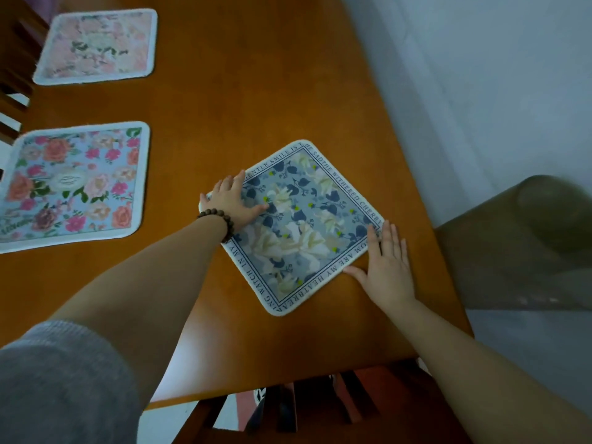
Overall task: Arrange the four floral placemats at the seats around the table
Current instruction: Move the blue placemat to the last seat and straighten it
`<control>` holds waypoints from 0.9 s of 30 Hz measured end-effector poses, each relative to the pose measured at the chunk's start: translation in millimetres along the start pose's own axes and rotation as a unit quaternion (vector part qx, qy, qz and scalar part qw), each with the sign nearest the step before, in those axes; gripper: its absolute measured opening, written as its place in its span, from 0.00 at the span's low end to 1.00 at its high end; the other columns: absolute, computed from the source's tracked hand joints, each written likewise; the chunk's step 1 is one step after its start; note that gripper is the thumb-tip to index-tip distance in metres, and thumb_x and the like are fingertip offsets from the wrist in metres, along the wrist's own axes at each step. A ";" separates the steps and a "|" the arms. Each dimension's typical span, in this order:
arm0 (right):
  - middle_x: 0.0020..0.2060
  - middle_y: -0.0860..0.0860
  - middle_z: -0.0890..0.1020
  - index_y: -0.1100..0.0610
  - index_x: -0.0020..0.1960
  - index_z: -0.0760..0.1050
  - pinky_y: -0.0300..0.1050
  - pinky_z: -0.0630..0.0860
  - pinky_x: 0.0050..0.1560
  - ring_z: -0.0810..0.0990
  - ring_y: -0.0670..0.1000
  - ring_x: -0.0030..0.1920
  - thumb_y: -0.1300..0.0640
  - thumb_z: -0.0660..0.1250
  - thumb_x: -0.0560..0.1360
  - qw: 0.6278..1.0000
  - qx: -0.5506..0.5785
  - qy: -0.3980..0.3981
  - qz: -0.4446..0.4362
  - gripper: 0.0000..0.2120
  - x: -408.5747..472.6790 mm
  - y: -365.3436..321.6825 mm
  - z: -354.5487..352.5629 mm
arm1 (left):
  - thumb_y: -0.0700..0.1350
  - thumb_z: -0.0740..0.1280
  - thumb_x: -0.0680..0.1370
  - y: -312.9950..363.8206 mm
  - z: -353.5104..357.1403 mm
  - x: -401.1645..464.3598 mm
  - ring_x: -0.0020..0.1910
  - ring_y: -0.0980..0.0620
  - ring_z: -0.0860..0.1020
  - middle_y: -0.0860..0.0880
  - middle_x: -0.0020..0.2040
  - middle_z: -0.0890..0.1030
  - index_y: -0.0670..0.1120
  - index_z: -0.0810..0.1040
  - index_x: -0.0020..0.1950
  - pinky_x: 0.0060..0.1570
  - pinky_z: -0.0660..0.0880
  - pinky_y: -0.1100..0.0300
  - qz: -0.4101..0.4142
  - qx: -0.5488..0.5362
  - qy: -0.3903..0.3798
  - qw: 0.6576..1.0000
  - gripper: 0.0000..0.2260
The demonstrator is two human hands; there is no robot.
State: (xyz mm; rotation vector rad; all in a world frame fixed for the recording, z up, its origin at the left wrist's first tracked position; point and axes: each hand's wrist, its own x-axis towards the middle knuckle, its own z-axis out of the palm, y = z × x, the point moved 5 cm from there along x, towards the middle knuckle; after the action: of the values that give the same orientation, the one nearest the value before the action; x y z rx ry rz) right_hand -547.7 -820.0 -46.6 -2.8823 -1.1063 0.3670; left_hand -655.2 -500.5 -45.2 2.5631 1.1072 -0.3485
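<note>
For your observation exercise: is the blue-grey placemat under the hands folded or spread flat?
Spread flat: the blue-grey placemat shows its whole lettered border, with both palms pressed on it.

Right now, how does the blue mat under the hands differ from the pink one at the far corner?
The blue mat lies turned cornerwise; the pink mat sits square to the table edge. Both hands, left and right, press the blue; nothing touches the pink. Blue has lettering round its border. Both are floral, rounded squares.

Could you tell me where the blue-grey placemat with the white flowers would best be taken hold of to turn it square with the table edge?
Probably at two opposite corners. The blue-grey placemat lies flat and turned like a diamond, so its left and right corners stick out. The left hand already presses flat on the left corner, the right hand beside the right one; pressing down and swivelling from these sides suits a thin, limp mat.
</note>
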 end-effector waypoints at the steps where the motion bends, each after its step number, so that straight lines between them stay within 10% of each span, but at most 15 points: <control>1: 0.76 0.61 0.42 0.57 0.77 0.40 0.54 0.38 0.73 0.39 0.57 0.76 0.30 0.54 0.72 1.000 0.001 -0.004 0.007 0.47 3.8 0.5 -0.5 | 0.74 0.57 0.70 -4.5 0.7 -6.6 0.76 0.46 0.51 0.49 0.78 0.52 0.57 0.46 0.78 0.70 0.51 0.36 -0.006 0.001 0.008 1.000 0.43; 14: 0.76 0.61 0.47 0.58 0.77 0.53 0.57 0.46 0.75 0.44 0.58 0.76 0.46 0.57 0.80 0.999 0.038 0.012 0.034 0.30 28.4 -2.2 -13.3 | 0.64 0.61 0.74 -74.2 25.5 -138.7 0.63 0.44 0.68 0.46 0.64 0.73 0.50 0.64 0.72 0.61 0.64 0.44 -0.048 -0.059 0.172 0.982 0.31; 21: 0.76 0.62 0.41 0.51 0.78 0.42 0.55 0.40 0.73 0.39 0.60 0.75 0.28 0.54 0.71 0.996 0.068 -0.055 0.011 0.45 -5.4 -38.7 11.4 | 0.76 0.53 0.69 -72.8 40.3 -128.0 0.76 0.46 0.42 0.55 0.78 0.44 0.58 0.40 0.77 0.71 0.43 0.38 -0.083 -0.070 0.017 0.994 0.44; 27: 0.76 0.61 0.41 0.48 0.78 0.43 0.54 0.38 0.73 0.37 0.58 0.75 0.28 0.55 0.71 0.993 0.101 -0.067 0.001 0.44 -12.1 -45.4 19.5 | 0.78 0.48 0.66 -52.8 51.5 -144.5 0.76 0.48 0.41 0.53 0.78 0.44 0.61 0.40 0.76 0.71 0.42 0.36 -0.034 -0.036 -0.016 0.999 0.44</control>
State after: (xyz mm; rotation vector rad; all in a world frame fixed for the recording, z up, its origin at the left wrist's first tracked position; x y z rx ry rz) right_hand -590.6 -795.3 -57.9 -2.7145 -1.0169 0.6410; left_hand -795.5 -581.5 -52.8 2.4536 1.1762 -0.3585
